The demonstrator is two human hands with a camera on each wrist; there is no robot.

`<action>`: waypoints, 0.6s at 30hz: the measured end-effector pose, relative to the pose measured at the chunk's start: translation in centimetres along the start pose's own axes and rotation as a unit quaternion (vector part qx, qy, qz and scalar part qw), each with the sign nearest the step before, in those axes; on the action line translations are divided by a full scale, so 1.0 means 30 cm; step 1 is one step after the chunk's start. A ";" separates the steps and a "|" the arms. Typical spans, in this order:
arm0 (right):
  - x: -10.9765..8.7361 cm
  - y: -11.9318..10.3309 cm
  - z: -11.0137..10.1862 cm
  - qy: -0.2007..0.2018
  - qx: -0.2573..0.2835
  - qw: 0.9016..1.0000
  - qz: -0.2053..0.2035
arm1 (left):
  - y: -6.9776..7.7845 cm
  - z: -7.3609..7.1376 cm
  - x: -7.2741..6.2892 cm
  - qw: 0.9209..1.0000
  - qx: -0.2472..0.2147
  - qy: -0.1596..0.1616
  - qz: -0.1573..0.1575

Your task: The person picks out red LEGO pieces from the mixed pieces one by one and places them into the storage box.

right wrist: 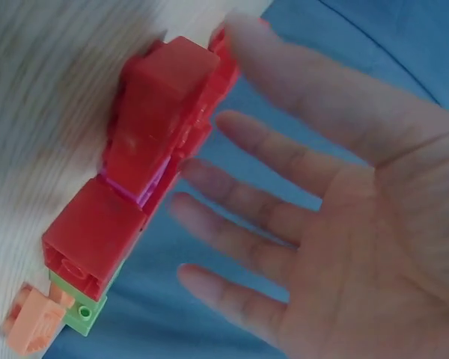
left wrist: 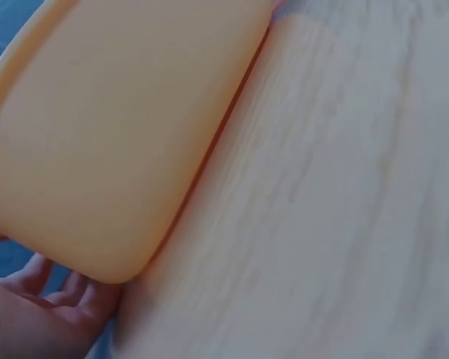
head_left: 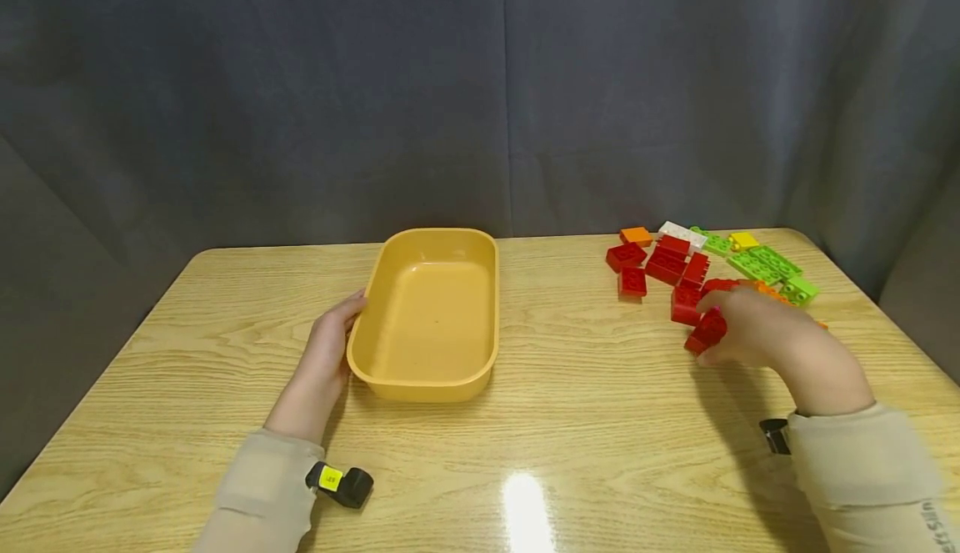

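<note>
My left hand [head_left: 330, 340] lies against the outer left side of a yellow plastic tray [head_left: 423, 385]. The left wrist view shows fingers [left wrist: 97, 303] touching the tray's outer wall [left wrist: 120, 187] near its lower corner; part of that hand is cut off. On the right, my right hand [head_left: 761, 328] reaches over a cluster of toy building bricks, its thumb and fingers spread around a red brick [head_left: 707, 332]. From the right wrist view, the fingers [right wrist: 247, 239] point toward the red bricks [right wrist: 165, 97] without curling round one. A bit of pink shows between two of them.
Beyond the right hand lie red bricks [head_left: 626, 256], an orange brick [head_left: 636, 236], a white brick [head_left: 682, 234], green bricks [head_left: 763, 264] and a yellow brick [head_left: 743, 241]. A wooden table [head_left: 562, 419] spans the scene, with a dark curtain [head_left: 375, 94] behind it.
</note>
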State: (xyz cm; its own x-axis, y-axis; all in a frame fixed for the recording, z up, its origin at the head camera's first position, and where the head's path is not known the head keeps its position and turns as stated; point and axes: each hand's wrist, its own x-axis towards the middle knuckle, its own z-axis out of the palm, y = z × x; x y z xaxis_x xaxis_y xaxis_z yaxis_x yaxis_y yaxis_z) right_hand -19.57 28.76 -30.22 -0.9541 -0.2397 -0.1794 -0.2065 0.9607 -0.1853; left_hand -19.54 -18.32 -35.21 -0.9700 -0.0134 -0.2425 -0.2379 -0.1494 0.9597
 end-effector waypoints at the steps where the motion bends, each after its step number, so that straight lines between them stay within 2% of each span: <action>1: 0.000 -0.002 0.005 0.004 -0.004 1.000 -0.003 | -0.004 -0.002 0.002 1.000 -0.013 -0.002 0.002; 6: 0.005 -0.002 0.031 0.032 -0.017 0.999 -0.023 | -0.024 -0.008 0.012 0.997 -0.071 -0.009 0.013; 11: 0.010 0.009 0.048 0.048 -0.022 0.998 -0.029 | -0.041 0.003 0.018 0.994 -0.104 -0.001 0.031; 18: 0.021 0.014 0.058 0.064 -0.031 0.997 -0.035 | -0.061 0.010 0.025 0.993 -0.096 0.025 0.059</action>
State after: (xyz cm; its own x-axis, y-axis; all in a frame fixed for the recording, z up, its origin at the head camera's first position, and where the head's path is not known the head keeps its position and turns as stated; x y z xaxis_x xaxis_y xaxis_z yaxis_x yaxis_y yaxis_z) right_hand -19.87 28.79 -32.08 -0.9558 -0.2909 -0.0425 -0.2833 0.9499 -0.1323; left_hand -19.83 -17.76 -37.10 -0.9858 -0.0894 -0.1421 -0.1052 -0.3306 0.9379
